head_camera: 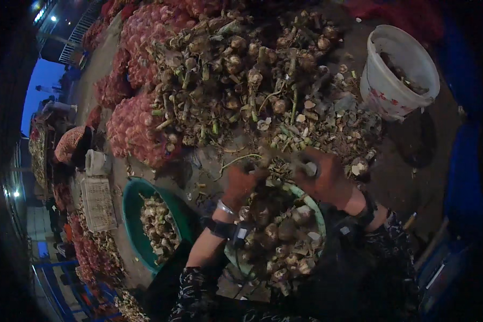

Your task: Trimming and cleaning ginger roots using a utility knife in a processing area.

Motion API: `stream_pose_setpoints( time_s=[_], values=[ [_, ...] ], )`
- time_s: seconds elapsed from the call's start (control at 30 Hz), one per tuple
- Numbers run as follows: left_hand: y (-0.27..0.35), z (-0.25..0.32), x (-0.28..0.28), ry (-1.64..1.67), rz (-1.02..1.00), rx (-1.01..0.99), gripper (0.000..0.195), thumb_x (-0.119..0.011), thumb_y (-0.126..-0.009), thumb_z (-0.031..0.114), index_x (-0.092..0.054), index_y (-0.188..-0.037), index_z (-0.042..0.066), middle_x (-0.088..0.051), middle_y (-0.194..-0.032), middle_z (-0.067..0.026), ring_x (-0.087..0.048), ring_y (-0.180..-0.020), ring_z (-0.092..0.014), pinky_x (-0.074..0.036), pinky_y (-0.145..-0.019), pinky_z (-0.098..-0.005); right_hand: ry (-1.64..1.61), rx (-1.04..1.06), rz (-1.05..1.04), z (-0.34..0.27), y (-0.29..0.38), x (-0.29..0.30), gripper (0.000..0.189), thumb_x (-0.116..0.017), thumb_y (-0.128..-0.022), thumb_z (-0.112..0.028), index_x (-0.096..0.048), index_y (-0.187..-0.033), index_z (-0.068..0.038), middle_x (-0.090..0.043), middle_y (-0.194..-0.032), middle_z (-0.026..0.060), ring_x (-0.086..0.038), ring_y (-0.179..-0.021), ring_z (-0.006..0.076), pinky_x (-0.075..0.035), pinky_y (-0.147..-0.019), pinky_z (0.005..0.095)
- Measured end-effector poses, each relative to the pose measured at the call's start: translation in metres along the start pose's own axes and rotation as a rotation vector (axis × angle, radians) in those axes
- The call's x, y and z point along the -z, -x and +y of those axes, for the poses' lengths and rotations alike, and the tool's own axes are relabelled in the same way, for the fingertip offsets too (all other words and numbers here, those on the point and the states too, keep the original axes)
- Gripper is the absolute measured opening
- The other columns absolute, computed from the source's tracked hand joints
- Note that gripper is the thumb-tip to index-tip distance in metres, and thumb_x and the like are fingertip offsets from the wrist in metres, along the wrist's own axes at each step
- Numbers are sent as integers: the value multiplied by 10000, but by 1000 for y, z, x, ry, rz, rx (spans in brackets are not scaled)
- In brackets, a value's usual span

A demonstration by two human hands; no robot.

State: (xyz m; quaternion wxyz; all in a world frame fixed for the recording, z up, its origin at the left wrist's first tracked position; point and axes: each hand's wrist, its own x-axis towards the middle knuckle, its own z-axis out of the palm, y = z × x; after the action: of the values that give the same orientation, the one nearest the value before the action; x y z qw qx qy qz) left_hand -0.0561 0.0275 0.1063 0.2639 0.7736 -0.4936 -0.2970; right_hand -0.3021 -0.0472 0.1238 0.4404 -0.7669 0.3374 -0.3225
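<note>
Both of my hands wear orange-brown gloves and are held above the far rim of a pale green tub point(321, 219) filled with garlic bulbs point(285, 231). My left hand point(243, 184) is curled; motion blur hides what, if anything, is in its fingers. A thin, curved green stalk point(236, 159) lies just beyond it. My right hand point(324, 176) is closed around a small pale round thing point(310, 169), too blurred to name exactly. Between the hands is a brown blur over dry trimmings. Beyond them rises a heap of garlic with stalks point(233, 76).
A green basin point(129, 225) of garlic bulbs stands left, near a white plastic crate point(100, 204). Red mesh sacks point(135, 131) of garlic line the heap. A white bucket point(372, 80) holding scraps is at far right. A person point(73, 145) bends over in the left background.
</note>
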Motion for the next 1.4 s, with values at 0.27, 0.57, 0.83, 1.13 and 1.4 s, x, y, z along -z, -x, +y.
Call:
stream_pose_setpoints(
  time_s=[0.27,0.57,0.83,1.13,1.4],
  values=[
    [47,43,6,597,-458,143,607,-713,-765,248,-449,-1264,25,-509,-1258,-131,-540,-1070,-218,-443,-899,-343,33,-392,-60,16,26,16,234,-610,-768,-221,-626,-874,-13,-627,-737,193,-622,-688,331,-482,-635,427],
    [53,79,-39,407,-383,82,605,-701,-767,131,-420,-1286,-4,-504,-1264,-128,-530,-1090,-189,-425,-935,-320,53,-201,-231,38,63,4,324,-646,-767,-277,-614,-951,-13,-592,-999,215,-594,-833,331,-464,-689,432],
    [57,50,-47,940,-308,151,523,-615,-850,248,-416,-1272,13,-539,-1217,-117,-538,-1093,-197,-438,-936,-328,-1,-290,117,9,43,21,333,-653,-761,-281,-620,-963,-18,-628,-792,183,-623,-756,342,-485,-660,418],
    [52,62,-42,226,-421,-290,586,-685,-794,210,-388,-1269,37,-547,-1176,-95,-529,-1095,-194,-456,-904,-328,275,-145,-261,-31,38,45,367,-696,-646,-200,-599,-954,-25,-614,-755,192,-597,-694,384,-482,-607,439],
    [69,88,-32,204,-132,-243,599,-772,-667,93,-462,-1177,44,-644,-1013,-76,-617,-905,-155,-495,-759,-309,336,-47,-311,-33,45,43,376,-638,-625,-250,-553,-926,-40,-606,-671,175,-612,-647,360,-482,-572,459]
  ],
)
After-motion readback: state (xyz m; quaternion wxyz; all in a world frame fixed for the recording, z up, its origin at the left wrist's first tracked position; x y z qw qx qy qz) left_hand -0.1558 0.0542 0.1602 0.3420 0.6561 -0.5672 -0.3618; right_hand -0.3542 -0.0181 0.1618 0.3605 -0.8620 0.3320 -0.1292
